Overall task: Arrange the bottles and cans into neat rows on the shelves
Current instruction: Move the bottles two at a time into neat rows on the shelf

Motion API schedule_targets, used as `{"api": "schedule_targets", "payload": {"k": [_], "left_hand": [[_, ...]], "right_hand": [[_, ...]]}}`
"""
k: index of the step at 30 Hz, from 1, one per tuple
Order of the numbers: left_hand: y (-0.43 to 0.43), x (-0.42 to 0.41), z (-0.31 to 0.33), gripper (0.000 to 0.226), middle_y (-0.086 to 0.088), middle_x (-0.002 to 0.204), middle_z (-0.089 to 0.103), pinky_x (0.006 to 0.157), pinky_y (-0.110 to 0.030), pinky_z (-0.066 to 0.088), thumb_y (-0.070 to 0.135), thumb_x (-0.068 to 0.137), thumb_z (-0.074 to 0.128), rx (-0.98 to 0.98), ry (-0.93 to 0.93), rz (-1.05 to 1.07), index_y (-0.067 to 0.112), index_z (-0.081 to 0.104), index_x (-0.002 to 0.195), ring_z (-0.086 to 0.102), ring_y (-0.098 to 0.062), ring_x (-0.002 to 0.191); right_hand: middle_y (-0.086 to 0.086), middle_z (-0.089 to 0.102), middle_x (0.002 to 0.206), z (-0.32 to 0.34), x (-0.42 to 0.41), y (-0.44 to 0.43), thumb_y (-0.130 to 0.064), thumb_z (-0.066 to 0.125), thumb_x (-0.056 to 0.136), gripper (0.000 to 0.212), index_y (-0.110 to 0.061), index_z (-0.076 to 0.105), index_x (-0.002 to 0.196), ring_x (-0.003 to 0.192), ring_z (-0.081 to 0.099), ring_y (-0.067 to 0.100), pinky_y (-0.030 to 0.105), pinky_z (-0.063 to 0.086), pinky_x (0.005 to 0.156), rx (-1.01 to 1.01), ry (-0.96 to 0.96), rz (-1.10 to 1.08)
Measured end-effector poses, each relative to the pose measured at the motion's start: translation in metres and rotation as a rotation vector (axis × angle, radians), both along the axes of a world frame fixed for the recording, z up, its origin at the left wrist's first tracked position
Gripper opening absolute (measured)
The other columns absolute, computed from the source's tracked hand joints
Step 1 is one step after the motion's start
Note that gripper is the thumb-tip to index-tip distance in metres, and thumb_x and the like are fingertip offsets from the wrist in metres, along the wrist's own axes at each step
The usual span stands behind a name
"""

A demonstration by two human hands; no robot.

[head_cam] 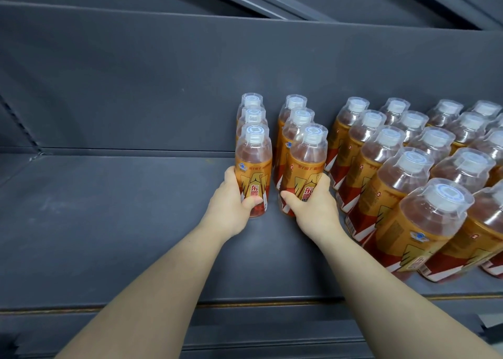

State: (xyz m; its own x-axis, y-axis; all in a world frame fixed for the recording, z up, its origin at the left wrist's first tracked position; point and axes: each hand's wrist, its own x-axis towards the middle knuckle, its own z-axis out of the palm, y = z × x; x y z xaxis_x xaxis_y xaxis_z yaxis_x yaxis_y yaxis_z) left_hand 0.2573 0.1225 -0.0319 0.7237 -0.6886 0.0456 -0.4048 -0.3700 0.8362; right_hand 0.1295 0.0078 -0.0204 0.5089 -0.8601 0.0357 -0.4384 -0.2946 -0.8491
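Left hand (231,199) gripping a bottle (253,165), right hand (313,207) a second bottle (309,162), a person fronts two short rows (295,119) just left of the full rows (413,168), the job seemingly part done.

The left hand (228,209) and right hand (313,209) are bare from fingertips to wrist. Behind the fingers, the left forearm (152,285) and right forearm (381,290) are also bare, smooth and slender, widening toward the elbow.
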Motion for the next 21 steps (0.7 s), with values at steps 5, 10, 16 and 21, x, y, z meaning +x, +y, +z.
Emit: {"api": "schedule_targets", "payload": {"k": [5,10,16,21], "left_hand": [[0.0001,-0.0003,-0.0017,0.068,0.002,0.139,0.053,0.104,-0.034,0.042,0.024,0.093,0.069,-0.002,0.005,0.009,0.023,0.027,0.147,0.053,-0.019,0.125],[-0.0006,-0.0009,-0.0026,0.068,0.003,0.14,0.052,0.102,-0.031,0.041,0.023,0.094,0.068,0.004,0.009,0.017,0.024,0.026,0.148,0.053,-0.019,0.125],[-0.0001,-0.0039,-0.0008,0.07,0.003,0.141,0.051,0.106,-0.034,0.041,0.023,0.094,0.068,0.014,0.034,0.022,0.024,0.024,0.148,0.051,-0.019,0.128],[-0.0003,-0.0057,0.006,0.075,0.003,0.142,0.05,0.106,-0.034,0.041,0.02,0.093,0.07,0.027,0.086,0.023,0.023,0.022,0.15,0.05,-0.019,0.128]], "right_hand": [[0.001,0.053,0.134,-0.0006,0.0006,0.0008,-0.035,0.072,0.09,0.071,-0.019,0.029,0.144,0.114,0.056,0.021,0.033,0.047,0.094,0.001,0.027,-0.016],[0.002,0.051,0.139,-0.0006,0.0022,0.0013,-0.037,0.072,0.09,0.072,-0.02,0.028,0.144,0.124,0.055,0.025,0.035,0.048,0.097,0.009,0.036,-0.028],[0.001,0.049,0.141,-0.0012,0.0033,0.003,-0.037,0.072,0.09,0.074,-0.021,0.026,0.146,0.127,0.053,0.025,0.037,0.048,0.099,0.021,0.035,-0.042],[0.001,0.05,0.139,0.0001,0.0026,0.0034,-0.037,0.073,0.089,0.072,-0.021,0.028,0.144,0.126,0.053,0.025,0.036,0.048,0.098,0.03,0.016,-0.036]]}}
